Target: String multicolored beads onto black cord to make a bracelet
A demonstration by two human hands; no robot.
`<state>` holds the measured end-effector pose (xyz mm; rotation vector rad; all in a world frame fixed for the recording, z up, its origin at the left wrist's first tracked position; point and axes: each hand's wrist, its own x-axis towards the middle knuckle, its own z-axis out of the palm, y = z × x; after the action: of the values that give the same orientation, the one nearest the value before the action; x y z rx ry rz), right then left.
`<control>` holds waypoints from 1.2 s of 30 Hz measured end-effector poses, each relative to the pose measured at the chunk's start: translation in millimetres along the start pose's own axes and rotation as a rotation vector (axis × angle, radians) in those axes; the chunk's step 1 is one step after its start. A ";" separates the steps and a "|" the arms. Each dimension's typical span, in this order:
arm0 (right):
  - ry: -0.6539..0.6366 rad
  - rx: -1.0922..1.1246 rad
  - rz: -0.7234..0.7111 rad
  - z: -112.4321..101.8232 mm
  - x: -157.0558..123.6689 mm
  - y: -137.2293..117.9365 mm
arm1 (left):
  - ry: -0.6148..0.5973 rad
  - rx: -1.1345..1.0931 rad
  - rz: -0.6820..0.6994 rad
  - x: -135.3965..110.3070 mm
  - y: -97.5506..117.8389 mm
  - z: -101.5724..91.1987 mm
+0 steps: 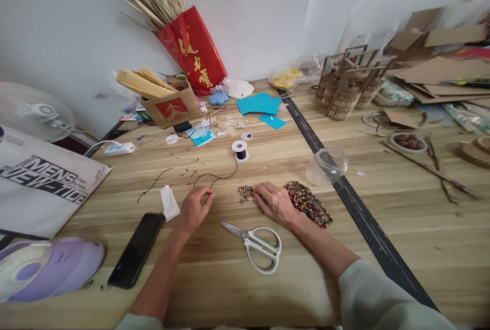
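My left hand (194,209) is closed in a pinch over the table, at the end of a thin black cord (225,177). The cord runs in a loop back to a white spool (241,151) wound with black. My right hand (272,201) rests low on the wood, fingers loosely stretched, their tips touching the edge of a small cluster of colourful beads (244,193). Beside its wrist lies a larger heap of strung-looking multicoloured beads (309,204). White-handled scissors (263,248) lie between my forearms, blades pointing left.
A black phone (137,250) and crumpled white tissue (169,203) lie left. A clear plastic tub (327,166) stands beyond the bead heap. Farther back are blue paper (259,103), a cardboard box (174,105), a red bag (195,49) and small woven baskets (343,99).
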<state>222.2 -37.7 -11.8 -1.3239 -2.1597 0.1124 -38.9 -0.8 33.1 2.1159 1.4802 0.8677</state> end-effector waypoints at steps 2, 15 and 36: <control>0.053 0.049 0.014 0.2 0.7 -1.6 | -0.021 0.025 0.088 3.6 3.3 11.2; -0.084 0.153 0.025 30.4 8.4 -7.6 | -0.416 -0.006 0.325 8.2 3.8 61.7; -0.332 0.197 -0.088 14.5 -5.4 -29.5 | -0.437 0.038 0.342 -25.3 15.3 45.1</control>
<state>193.1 -53.6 -15.3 -1.1595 -2.4035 0.5287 -3.2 -29.1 4.1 2.4312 0.9374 0.4383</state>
